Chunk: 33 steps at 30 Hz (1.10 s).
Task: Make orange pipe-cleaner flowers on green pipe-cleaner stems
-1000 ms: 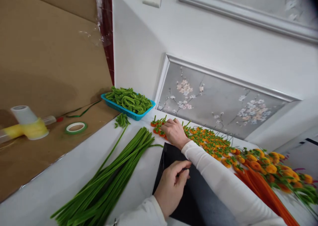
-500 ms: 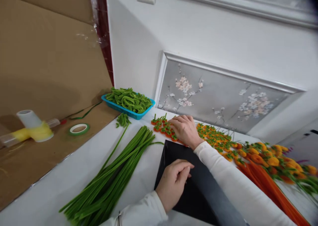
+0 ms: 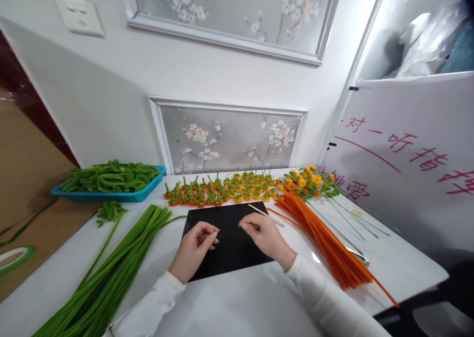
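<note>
Black board (image 3: pixel 229 243) lies flat near the middle of the white table (image 3: pixel 240 307), beneath both hands: left hand (image 3: pixel 196 250) over its left edge, right hand (image 3: pixel 266 236) over its right edge, bare surface between them. Left thumb and forefinger pressed together, other fingers curled; right thumb and forefinger tips brought together likewise. Cannot tell whether either pinches anything small. A thin wooden stick (image 3: pixel 255 208) crosses the board's far right corner, close beside the right hand. Just beyond the board's far edge, rows of orange-red flower heads (image 3: pixel 192 196) stand left of yellow flower heads (image 3: pixel 252 185); stemmed pompon flowers (image 3: pixel 303 181) lie toward the table's far right corner. Orange chenille stems (image 3: pixel 329 248) slant along the right side, one tip reaching the table's near edge. Green chenille stems (image 3: pixel 118 263) slant on the left, one bent tip reaching toward the board. At the far left corner, a blue tray (image 3: pixel 140 195) holds looped green pieces (image 3: pixel 111 176), with short green pieces (image 3: pixel 110 212) in front. Forearms enter from the near side, angled inward; wrists raised, knuckles upward, fingertips facing each other across the board, well apart.
</note>
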Each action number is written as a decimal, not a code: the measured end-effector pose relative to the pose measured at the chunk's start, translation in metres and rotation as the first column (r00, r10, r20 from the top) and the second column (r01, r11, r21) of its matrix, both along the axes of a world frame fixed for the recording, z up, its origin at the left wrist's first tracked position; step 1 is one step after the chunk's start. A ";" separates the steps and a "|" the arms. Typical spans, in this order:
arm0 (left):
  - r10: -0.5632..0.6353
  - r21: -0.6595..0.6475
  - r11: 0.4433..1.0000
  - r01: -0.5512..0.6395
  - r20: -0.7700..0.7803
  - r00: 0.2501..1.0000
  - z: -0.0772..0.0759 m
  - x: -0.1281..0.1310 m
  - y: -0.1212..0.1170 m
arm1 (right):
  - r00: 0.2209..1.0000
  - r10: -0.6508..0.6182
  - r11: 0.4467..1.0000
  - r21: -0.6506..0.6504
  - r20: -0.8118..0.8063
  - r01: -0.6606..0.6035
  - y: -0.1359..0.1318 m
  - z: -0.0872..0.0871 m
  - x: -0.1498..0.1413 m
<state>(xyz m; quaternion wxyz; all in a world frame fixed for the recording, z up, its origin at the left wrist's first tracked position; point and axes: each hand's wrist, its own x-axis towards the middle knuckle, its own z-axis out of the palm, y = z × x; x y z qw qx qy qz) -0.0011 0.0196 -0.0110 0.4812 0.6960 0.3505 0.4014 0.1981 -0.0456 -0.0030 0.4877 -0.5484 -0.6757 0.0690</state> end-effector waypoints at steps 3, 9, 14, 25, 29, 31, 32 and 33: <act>0.005 0.035 0.999 -0.003 -0.044 0.999 0.005 0.004 -0.004 | 1.000 -0.008 1.000 -0.004 -0.025 0.008 -0.005 -0.013 0.003; -0.025 0.084 0.996 0.030 -0.057 0.998 0.016 0.041 -0.017 | 0.998 -0.028 0.999 -0.031 0.055 0.030 -0.002 -0.025 0.007; -0.084 0.091 0.992 0.086 -0.029 0.996 0.017 0.066 -0.027 | 0.960 -0.168 0.978 -0.083 0.222 0.190 -0.006 -0.018 0.017; 0.004 -0.017 1.000 -0.002 0.119 0.993 0.005 0.053 -0.018 | 0.507 -0.716 0.514 -0.129 0.480 0.848 -0.042 -0.001 0.110; -0.024 -0.026 0.999 0.028 0.117 0.993 0.004 0.054 -0.022 | 0.476 -0.682 0.467 -0.169 0.555 0.868 -0.037 -0.010 0.118; -0.036 -0.023 0.999 0.039 0.122 0.992 0.003 0.054 -0.024 | 0.466 -0.685 0.447 -0.181 0.560 0.876 -0.034 -0.012 0.121; -0.039 -0.022 0.999 0.042 0.123 0.992 0.002 0.054 -0.024 | 0.459 -0.694 0.436 -0.184 0.554 0.881 -0.034 -0.012 0.122; -0.042 -0.025 0.999 0.046 0.123 0.991 0.002 0.054 -0.024 | 0.453 -0.707 0.426 -0.184 0.543 0.886 -0.034 -0.011 0.123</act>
